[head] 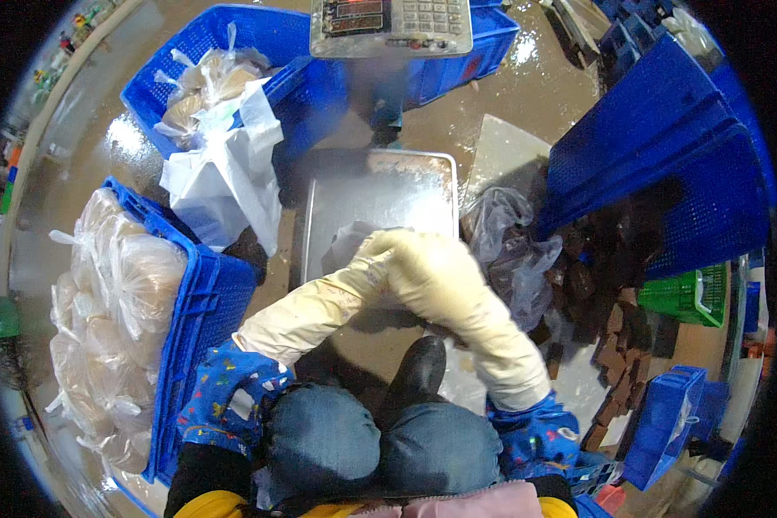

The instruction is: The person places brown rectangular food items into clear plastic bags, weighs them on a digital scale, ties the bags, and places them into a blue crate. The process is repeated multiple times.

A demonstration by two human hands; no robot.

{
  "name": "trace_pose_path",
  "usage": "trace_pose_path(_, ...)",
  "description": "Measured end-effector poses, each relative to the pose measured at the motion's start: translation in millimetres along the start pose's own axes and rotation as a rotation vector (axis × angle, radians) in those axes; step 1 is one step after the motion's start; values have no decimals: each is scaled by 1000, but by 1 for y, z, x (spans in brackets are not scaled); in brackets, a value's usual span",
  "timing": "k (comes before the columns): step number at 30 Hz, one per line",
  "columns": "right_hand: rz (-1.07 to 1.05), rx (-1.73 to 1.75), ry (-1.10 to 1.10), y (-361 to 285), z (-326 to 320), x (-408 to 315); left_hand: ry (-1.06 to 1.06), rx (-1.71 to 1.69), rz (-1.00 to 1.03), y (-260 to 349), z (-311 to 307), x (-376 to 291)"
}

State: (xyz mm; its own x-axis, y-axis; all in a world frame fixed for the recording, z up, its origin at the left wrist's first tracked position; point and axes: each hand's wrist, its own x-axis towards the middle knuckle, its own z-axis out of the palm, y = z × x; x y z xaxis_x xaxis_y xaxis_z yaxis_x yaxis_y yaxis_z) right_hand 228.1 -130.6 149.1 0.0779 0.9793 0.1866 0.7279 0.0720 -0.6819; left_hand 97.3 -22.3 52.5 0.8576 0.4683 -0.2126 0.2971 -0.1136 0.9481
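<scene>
Both my hands wear long cream rubber gloves with blue patterned sleeves at the cuffs. My left hand (381, 259) and my right hand (430, 259) meet over the near part of a metal scale platform (388, 188). Their fingers point down and are hidden behind the gloves, so I cannot tell what they grip. Beside my left hand, a greyish, thin sheet that looks like plastic film (344, 247) shows on the platform. Beyond the platform stands the scale's display and keypad head (392, 27) on a post.
At left, a blue crate (213, 304) holds several tied clear bags of pale contents (110, 311). Another blue crate (152, 84) holds similar bags, with white sheeting (226, 175) over its edge. Dark brown blocks (621, 349), crumpled plastic bags (511, 259) and a tall blue crate (647, 142) are at right.
</scene>
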Motion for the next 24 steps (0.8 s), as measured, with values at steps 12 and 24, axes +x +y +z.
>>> trace_pose_path(12, -224, -107, 172, 27, 18, -21, -90, 315, 439, 20, -25, -17)
trace_pose_path(24, 72, -768, -258, 119, 53, -10, 191, 664, 595, -64, -28, -45)
